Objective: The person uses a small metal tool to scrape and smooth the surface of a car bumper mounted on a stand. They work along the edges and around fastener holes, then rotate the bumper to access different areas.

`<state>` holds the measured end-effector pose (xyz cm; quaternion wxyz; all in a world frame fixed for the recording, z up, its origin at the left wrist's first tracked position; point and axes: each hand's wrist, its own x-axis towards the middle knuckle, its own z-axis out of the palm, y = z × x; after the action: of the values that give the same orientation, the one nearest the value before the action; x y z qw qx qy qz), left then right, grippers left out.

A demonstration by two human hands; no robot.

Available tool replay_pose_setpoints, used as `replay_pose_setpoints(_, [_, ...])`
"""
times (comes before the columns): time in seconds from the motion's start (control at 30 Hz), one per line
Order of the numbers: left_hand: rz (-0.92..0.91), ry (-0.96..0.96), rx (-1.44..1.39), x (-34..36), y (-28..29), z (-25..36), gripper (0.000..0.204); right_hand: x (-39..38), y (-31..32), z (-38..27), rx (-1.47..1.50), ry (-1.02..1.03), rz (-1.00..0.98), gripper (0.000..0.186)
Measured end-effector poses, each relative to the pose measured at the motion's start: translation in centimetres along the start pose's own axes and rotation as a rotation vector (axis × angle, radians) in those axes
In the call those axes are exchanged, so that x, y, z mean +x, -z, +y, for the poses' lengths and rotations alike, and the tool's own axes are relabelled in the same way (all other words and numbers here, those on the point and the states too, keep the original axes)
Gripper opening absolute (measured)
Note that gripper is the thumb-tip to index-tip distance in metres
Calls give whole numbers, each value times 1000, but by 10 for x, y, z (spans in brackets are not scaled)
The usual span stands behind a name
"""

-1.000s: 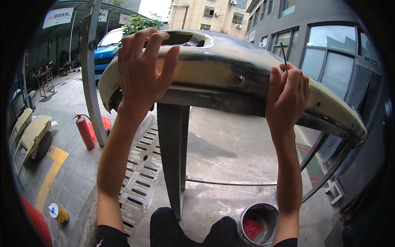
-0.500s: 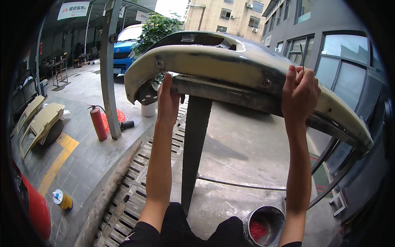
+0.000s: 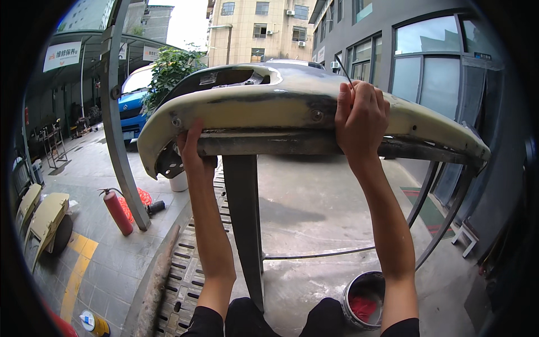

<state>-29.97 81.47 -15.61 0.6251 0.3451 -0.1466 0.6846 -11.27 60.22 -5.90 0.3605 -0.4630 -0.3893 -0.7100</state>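
A car bumper (image 3: 252, 106), coated in patchy beige and grey, lies across a dark metal stand (image 3: 242, 219). At the bumper's left end, my left hand (image 3: 195, 149) grips the lower edge. Its thumb is up against the beige face, and its other fingers are partly hidden underneath. Farther right, my right hand (image 3: 364, 121) is closed against the bumper's front, right of a round hole. A thin dark rod (image 3: 343, 70) sticks up out of its curled fingers; the rod's lower end is hidden.
A bucket (image 3: 349, 314) with a red cloth stands by my right knee. Left are a steel post (image 3: 124, 146), a fire extinguisher (image 3: 118, 212), a yellow can (image 3: 94, 324) and beige panels (image 3: 48, 224). A drain grate (image 3: 191, 275) runs along the floor.
My view has shifted, so the bumper and both hands appear farther left and the bumper looks more level. Both hands stay on it, and the thin rod now leans left.
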Motion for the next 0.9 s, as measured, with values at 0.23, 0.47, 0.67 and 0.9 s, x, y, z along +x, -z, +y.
replay_pose_setpoints(0.23, [-4,-49,-8,6,-3,-11,49,-9,-11,6,59,1,48,18])
replay_pose_setpoints(0.47, [61,-108,-7,6,-6,-16,49,-13,-7,2,99,-62,18,20])
replay_pose_setpoints(0.67, [-13,-108,24,-3,0,-10,54,-6,0,0,72,5,48,24])
replay_pose_setpoints(0.9, [80,112,172,-17,-40,26,65,-6,-1,2,60,19,48,25])
